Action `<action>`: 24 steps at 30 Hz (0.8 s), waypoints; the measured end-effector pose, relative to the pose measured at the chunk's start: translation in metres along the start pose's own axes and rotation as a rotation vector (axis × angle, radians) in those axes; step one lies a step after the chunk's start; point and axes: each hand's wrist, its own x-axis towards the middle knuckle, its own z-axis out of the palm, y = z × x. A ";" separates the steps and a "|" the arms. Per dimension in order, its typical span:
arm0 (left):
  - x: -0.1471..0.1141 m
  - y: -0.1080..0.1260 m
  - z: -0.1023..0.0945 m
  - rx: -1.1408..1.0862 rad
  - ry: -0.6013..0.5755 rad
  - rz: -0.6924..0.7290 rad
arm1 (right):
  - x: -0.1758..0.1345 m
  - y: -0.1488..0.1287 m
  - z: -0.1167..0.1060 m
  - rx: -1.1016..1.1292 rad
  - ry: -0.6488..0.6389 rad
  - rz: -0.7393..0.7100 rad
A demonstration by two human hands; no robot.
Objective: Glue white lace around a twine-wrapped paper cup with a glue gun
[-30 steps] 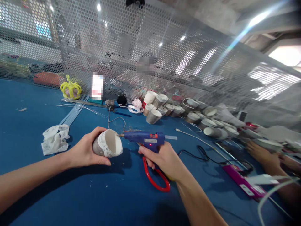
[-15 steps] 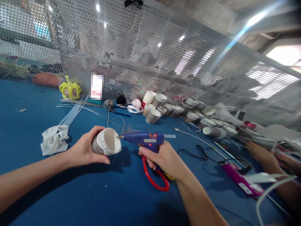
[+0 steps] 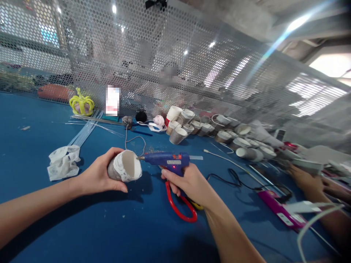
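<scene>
My left hand (image 3: pixel 102 171) is wrapped round a grey paper cup (image 3: pixel 118 168) with white lace about its rim, tilted so its mouth faces right. In my right hand (image 3: pixel 186 179) is a blue hot glue gun (image 3: pixel 167 160), its red light lit and a clear glue stick poking from the back. The nozzle is at the cup's rim; whether it touches I cannot tell. Beneath the right hand lie scissors with red handles (image 3: pixel 179 208), partly hidden. A crumpled piece of white lace (image 3: pixel 63 162) rests left of the cup.
Several grey and white cups (image 3: pixel 178 135) line the back right. Balls of yarn (image 3: pixel 127 120) and a yellow basket-like craft (image 3: pixel 81 104) stand by the perforated metal screen (image 3: pixel 142 47). A purple power strip (image 3: pixel 282 212) with cables lies right, near another person's hand (image 3: pixel 304 179).
The glue gun has shifted very slightly left, and the cup has turned a little in my left hand. The other person's hand at the right has moved slightly.
</scene>
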 end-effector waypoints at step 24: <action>0.002 0.004 0.001 0.167 0.006 -0.095 | -0.006 -0.004 0.005 -0.028 0.121 -0.044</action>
